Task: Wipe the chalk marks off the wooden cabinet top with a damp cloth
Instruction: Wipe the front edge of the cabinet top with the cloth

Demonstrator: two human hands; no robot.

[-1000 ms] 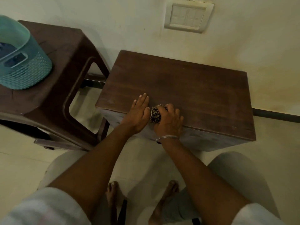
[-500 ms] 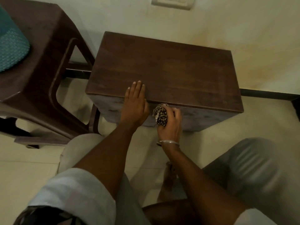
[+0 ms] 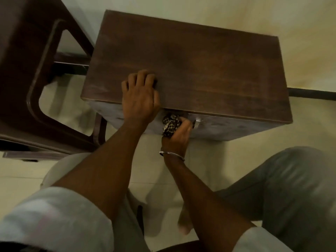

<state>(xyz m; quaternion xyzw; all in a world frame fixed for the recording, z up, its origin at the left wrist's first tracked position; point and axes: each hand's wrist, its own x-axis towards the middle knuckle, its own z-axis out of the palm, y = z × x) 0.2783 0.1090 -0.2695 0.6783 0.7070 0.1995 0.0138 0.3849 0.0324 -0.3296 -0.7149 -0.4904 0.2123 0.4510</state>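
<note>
The left hand [image 3: 140,95] rests on the wooden cabinet top [image 3: 200,66] at its front edge; the right hand [image 3: 179,135] grips a patterned cloth [image 3: 170,122] against the cabinet front [image 3: 236,128], just below that edge

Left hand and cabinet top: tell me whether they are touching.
Touching. The head view shows the left hand resting on the cabinet top, its bent fingers pressed onto the wood near the front edge, with no gap visible.
</note>
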